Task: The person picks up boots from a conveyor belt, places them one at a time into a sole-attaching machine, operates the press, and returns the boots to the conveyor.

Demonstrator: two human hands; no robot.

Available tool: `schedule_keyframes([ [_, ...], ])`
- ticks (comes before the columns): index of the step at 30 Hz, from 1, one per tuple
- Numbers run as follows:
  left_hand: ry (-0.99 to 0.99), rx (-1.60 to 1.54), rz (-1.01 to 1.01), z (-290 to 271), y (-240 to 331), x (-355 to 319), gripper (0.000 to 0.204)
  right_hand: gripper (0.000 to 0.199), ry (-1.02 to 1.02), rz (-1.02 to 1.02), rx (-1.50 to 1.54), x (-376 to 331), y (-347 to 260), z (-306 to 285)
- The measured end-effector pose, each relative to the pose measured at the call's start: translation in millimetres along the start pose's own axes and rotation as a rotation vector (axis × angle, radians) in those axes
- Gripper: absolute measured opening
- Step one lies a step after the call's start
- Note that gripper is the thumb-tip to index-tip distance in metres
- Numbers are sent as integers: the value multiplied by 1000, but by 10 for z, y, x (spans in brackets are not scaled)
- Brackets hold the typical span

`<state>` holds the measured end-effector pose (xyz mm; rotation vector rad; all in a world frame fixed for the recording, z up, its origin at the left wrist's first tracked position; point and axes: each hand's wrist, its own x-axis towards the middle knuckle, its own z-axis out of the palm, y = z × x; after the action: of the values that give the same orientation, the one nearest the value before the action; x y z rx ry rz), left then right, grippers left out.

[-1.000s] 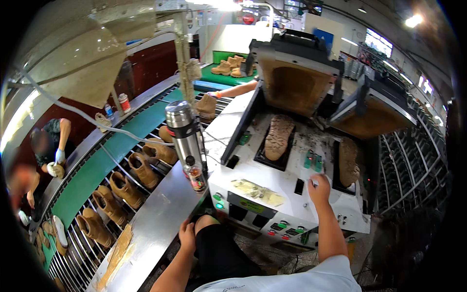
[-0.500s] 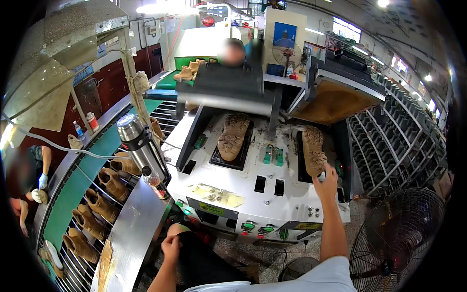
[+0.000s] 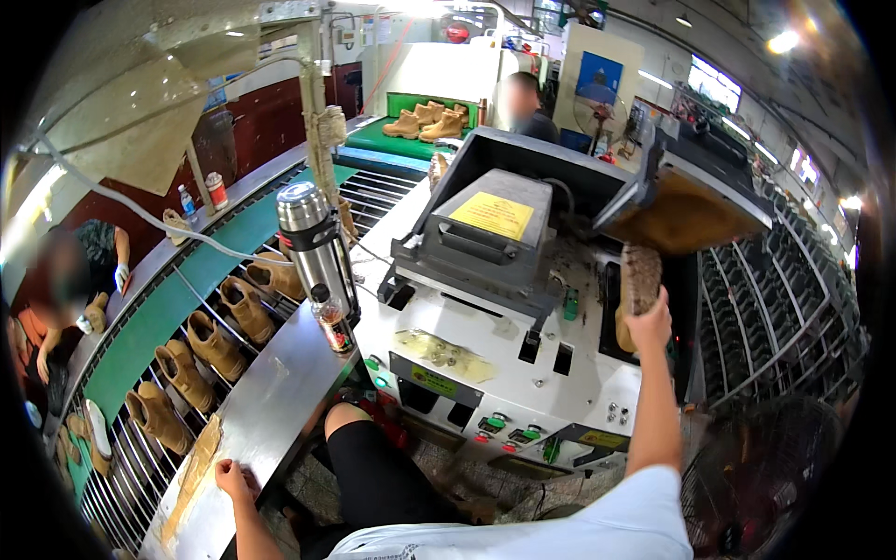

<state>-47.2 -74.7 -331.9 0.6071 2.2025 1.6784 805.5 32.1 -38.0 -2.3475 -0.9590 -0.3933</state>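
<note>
My right hand (image 3: 647, 325) grips a tan boot (image 3: 637, 280) sole-up and holds it over the right bay of a white press machine (image 3: 485, 364). The machine's left lid (image 3: 485, 233) is down; its right lid (image 3: 686, 210) stands raised above the boot. My left hand (image 3: 235, 478) rests flat on the steel shelf (image 3: 261, 411) at my left, holding nothing. A row of green and red buttons (image 3: 509, 432) runs along the machine's front.
Several tan boots (image 3: 201, 345) ride a wire rack and green conveyor (image 3: 140, 331) on the left. A steel flask (image 3: 313, 243) and small bottle (image 3: 333, 322) stand on the shelf. Other people work at the far left (image 3: 65, 280) and behind the machine (image 3: 527, 107). A fan (image 3: 765, 476) sits lower right.
The left lid has come down over the left bay. My right hand has taken the boot from the right bay and lifted it. The view has swung left.
</note>
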Motion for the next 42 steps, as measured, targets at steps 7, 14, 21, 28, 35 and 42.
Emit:
schedule_keyframes([
  [7, -9, 19, 79, 181, 150, -154, 9, 72, 484, -84, 223, -1360, 479, 257],
  [14, -746, -108, -147, 799, 783, -870, 23, 40, -51, -59, 870, -2157, -278, 63],
  [21, -1425, -952, -22, 876, 2361, -1539, 92, 50, -954, -690, 1193, -3250, -2012, -169],
  [28, -603, -1458, -395, -328, 1355, -750, 82, 61, -1370, -1426, 928, -4451, -3555, -540],
  [35, 132, -1130, -133, -1900, 517, -136, 76, 43, -1380, -1301, 780, -4892, -3278, 526],
  [42, 318, -703, -33, -1994, 455, 1562, 55, 52, -935, -1118, 448, -4731, -2810, 1679],
])
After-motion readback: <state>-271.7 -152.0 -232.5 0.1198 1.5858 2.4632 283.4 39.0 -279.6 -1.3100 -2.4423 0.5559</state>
